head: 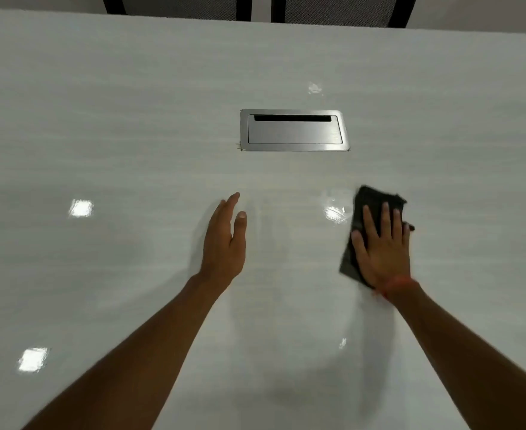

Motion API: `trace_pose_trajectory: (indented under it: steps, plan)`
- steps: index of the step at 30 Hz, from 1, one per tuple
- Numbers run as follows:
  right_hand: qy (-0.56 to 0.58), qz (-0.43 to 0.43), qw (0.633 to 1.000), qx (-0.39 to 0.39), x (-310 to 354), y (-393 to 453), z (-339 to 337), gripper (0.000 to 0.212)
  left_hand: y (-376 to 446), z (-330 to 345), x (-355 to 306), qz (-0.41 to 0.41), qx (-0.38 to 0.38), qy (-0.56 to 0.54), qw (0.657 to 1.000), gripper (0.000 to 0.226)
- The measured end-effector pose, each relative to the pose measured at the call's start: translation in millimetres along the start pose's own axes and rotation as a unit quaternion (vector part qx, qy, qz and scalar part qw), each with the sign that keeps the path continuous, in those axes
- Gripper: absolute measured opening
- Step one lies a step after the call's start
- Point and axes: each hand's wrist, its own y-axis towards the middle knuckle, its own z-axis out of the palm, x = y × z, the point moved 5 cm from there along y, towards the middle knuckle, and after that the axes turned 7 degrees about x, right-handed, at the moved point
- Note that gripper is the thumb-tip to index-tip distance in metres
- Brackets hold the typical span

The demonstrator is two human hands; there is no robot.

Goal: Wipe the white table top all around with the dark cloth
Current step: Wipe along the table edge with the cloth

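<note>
The right hand (381, 252) lies flat, fingers straight and spread, pressing the dark cloth (368, 212) onto the white surface (131, 119), near and right of the metal cable hatch (292, 130). The cloth's long axis runs near-to-far, tilting slightly right at its far end. The left hand (224, 240) is open, edge-on, holding nothing.

One white table (131, 119). One dark cloth (372, 201), folded, lying on the table top. Two hands: left hand (226, 240) and right hand (382, 246). One red band (395, 282) at the right wrist. One metal cable hatch (292, 131) set in the table, with one dark slot along its far edge. Two dark chair backs past the far edge: one (175, 6), another (345, 9).
</note>
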Motion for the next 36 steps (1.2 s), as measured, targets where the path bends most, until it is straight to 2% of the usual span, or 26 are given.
trace_pose_trajectory:
  steps: [2,4,6,8,10,12,14,16,19,22,23,25,27,29,31,33,35,36]
  plan:
    - [0.009,0.015,1.0,-0.021,33.5,55.6,-10.2,0.078,19.3,0.6,2.8,-0.004,-0.018,-0.001,1.0,0.051]
    - [0.006,-0.019,0.999,-0.026,90.9,101.0,-9.7,0.079,34.7,0.8,4.0,-0.009,-0.04,-0.005,0.999,0.049]
    - [0.001,-0.106,0.994,-0.035,157.1,114.8,1.0,0.075,43.9,-1.3,1.5,-0.002,-0.055,-0.004,0.998,0.051]
    - [-0.006,-0.219,0.975,-0.027,209.3,89.0,16.4,0.069,46.1,-7.5,1.1,0.01,-0.063,0.008,0.998,0.053]
    - [-0.022,-0.312,0.95,-0.005,224.9,42.4,31.7,0.063,44.8,-16.7,1.4,0.017,-0.067,0.024,0.997,0.053]
    - [-0.032,-0.358,0.933,0.012,200.6,3.4,36.4,0.061,42.5,-25.5,3.5,0.013,-0.076,0.032,0.997,0.051]
    - [-0.035,-0.34,0.94,0.006,148.9,-11.8,34.8,0.062,40.5,-29.5,3.1,0.011,-0.081,0.028,0.996,0.049]
    - [-0.034,-0.265,0.964,-0.012,86.0,-5.4,24.4,0.063,39.5,-27.2,3.7,0.003,-0.073,0.026,0.997,0.049]
    - [-0.027,-0.107,0.994,-0.02,10.3,31.7,-3.3,0.068,37.9,-17.8,4.3,-0.004,-0.052,0.02,0.998,0.05]
    - [-0.003,-0.012,1.0,-0.025,16.1,83.8,-20.0,0.077,32.6,-6.3,5.7,-0.004,-0.045,0.002,0.999,0.05]
    - [-0.003,-0.016,1.0,-0.025,36.8,94.7,-18.6,0.078,28.8,-2.1,5.1,-0.005,-0.043,-0.005,0.999,0.05]
    - [-0.009,-0.087,0.995,-0.044,91.0,92.4,-4.3,0.073,19.1,5.8,3.1,-0.005,-0.035,-0.011,0.999,0.049]
    - [-0.015,-0.204,0.977,-0.058,143.2,48.3,20.4,0.064,5.8,9.6,-0.2,0.0,-0.029,-0.005,1.0,0.05]
    - [-0.012,-0.302,0.953,-0.03,168.2,-25.3,43.8,0.061,-10.7,7.2,-2.9,0.011,-0.03,0.005,0.999,0.052]
    - [-0.031,-0.361,0.932,0.012,154.1,-103.3,56.7,0.062,-30.7,2.9,-3.4,0.02,-0.029,0.011,0.999,0.051]
    - [-0.062,-0.386,0.919,0.042,105.7,-163.4,61.4,0.064,-51.9,0.4,-1.9,0.013,-0.022,0.005,1.0,0.048]
    - [-0.079,-0.354,0.931,0.05,37.3,-192.4,59.1,0.064,-74.0,1.2,1.7,0.002,-0.017,-0.003,1.0,0.047]
    - [-0.079,-0.307,0.947,0.051,1.8,-195.4,54.0,0.063,-85.1,2.9,3.2,-0.001,-0.011,-0.006,1.0,0.047]
